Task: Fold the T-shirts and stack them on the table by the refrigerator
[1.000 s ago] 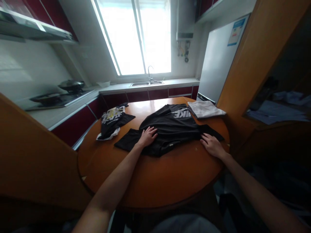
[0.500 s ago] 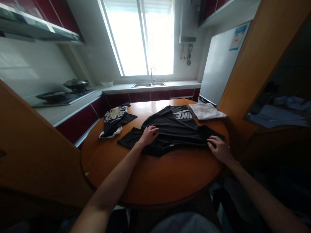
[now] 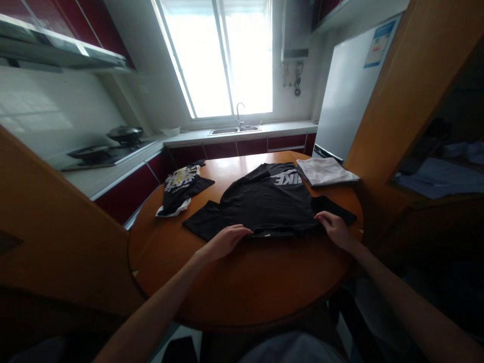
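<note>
Desk of glossy orange-brown wood with a rounded edge (image 3: 260, 287) bears everything being handled. Spread over its middle is a black short-sleeved T-shirt with pale block lettering (image 3: 264, 201), neckline nearest the person and sleeves reaching out sideways, presumably so the cloth lies flat. Black clothing with a white-and-yellow print (image 3: 183, 186) lies to its left; folded white cloth (image 3: 327, 171) sits at the far right, touching or just beside the shirt. Both seem set aside to give the shirt room.

Behind, a stainless-steel sink (image 3: 225, 131) shows its rim, but its contents cannot be made out; a dark lidded pan (image 3: 124, 133) hides whatever it holds.

Left hand (image 3: 225, 242) is nearly closed, fingertips pinching the shirt's near edge; right hand (image 3: 336, 229) pinches near the sleeve's base, likely keeping that edge straight. Between them shows a tiny white neck label (image 3: 267, 235).
</note>
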Demonstrator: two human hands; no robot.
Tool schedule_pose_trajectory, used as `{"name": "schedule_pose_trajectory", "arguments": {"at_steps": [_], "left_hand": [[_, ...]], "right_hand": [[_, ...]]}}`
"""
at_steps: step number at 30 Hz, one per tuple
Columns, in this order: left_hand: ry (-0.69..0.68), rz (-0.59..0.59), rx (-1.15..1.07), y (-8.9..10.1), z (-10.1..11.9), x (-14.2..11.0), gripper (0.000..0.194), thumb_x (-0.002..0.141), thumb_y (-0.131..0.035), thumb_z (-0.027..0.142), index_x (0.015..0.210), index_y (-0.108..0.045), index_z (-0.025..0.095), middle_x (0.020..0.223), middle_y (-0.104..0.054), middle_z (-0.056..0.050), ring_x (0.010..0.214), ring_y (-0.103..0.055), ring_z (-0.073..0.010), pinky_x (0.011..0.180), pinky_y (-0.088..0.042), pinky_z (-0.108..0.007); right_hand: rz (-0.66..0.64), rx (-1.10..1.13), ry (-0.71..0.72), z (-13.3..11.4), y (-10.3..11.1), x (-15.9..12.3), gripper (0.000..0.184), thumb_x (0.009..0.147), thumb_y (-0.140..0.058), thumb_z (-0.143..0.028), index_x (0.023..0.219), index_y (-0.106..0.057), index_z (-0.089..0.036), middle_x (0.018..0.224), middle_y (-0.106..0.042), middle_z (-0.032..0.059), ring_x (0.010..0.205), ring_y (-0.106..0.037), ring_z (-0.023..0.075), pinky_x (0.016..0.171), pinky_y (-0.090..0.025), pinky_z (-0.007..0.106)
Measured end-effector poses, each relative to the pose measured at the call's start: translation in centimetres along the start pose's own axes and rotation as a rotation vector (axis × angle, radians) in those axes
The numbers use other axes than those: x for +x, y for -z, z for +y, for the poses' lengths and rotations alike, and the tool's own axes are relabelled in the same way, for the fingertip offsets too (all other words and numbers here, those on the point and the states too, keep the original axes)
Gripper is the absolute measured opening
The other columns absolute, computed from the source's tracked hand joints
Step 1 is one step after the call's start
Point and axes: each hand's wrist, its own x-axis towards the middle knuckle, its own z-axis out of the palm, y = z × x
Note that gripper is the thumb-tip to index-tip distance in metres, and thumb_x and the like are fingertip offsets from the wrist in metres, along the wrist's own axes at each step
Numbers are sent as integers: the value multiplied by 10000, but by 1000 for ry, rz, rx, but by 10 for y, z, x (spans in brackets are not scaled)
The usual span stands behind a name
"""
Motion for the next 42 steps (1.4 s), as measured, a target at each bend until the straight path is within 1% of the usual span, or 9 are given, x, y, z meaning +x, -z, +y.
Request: {"name": "schedule_pose_trajectory", "arguments": {"at_steps": [4, 9, 14, 20, 24, 27, 32, 37, 42], "left_hand": [[115, 24, -177, 19, -11, 6, 397, 1012, -493, 454, 1221, -708, 194, 1001, -758, -60, 917, -686, -199, 861, -540, -307], [166, 264, 80, 39, -62, 12, 438, 983, -493, 502, 1234, -702, 210, 1270, -697, -102, 1154, -656, -252, 1046, -489, -389], [328, 101, 393, 34, -103, 6, 541, 999, -432, 489, 1495, -493, 282, 1607, -392, -71, 1510, -303, -277, 1222, -231, -527], [414, 21, 507, 20, -78, -46, 547, 1023, -379, 503, 1550, -390, 360, 1650, -284, -30, 1539, -217, -291, 1210, -220, -581], [384, 75, 448, 35, -59, -64, 509, 974, -480, 523, 1448, -548, 351, 1562, -466, -40, 1428, -444, -295, 1180, -355, -479], [356, 233, 414, 59, -64, -33, 406, 961, -507, 462, 1291, -664, 284, 1368, -630, -78, 1257, -591, -277, 1108, -447, -409], [324, 302, 412, 81, -101, 71, 340, 928, -574, 386, 1204, -689, 223, 1204, -684, -87, 1120, -645, -278, 1034, -483, -392], [337, 225, 422, 62, -137, 163, 380, 911, -636, 424, 1211, -700, 201, 1218, -665, -110, 1154, -614, -304, 1027, -467, -399], [429, 223, 374, 41, -174, 210, 350, 900, -648, 480, 1092, -747, 204, 1172, -649, -127, 1180, -571, -349, 1001, -463, -476]], "right_hand": [[-41, -47, -33, -5, 9, 7, 355, 956, -482, -470, 886, -727, -223, 884, -747, 58, 867, -689, 262, 831, -510, 381], [62, -125, 50, 6, 4, 16, 335, 949, -481, -411, 965, -745, -205, 1076, -737, 112, 1046, -673, 270, 975, -504, 407], [-52, -411, 54, 20, -15, 16, 502, 947, -507, -479, 1374, -616, -240, 1539, -482, 134, 1462, -378, 326, 1183, -303, 565], [-234, -489, 68, 22, -15, -20, 611, 937, -531, -560, 1500, -486, -328, 1612, -362, 111, 1498, -304, 340, 1187, -263, 622], [-245, -432, 57, 10, -11, -31, 559, 924, -560, -569, 1437, -567, -348, 1558, -451, 107, 1453, -387, 372, 1149, -344, 633], [-188, -384, 44, -6, -13, -3, 490, 932, -549, -535, 1326, -671, -271, 1497, -527, 133, 1410, -454, 366, 1152, -389, 571], [-208, -359, 83, -31, -39, 85, 407, 925, -578, -417, 1249, -696, -200, 1424, -587, 160, 1329, -541, 341, 1138, -423, 491], [-272, -407, 102, -28, -75, 157, 351, 914, -601, -351, 1205, -690, -176, 1394, -594, 167, 1299, -555, 316, 1121, -425, 441], [-219, -402, 56, -3, -102, 220, 318, 944, -544, -344, 1162, -684, -158, 1296, -637, 159, 1234, -578, 277, 1096, -425, 399]]}}
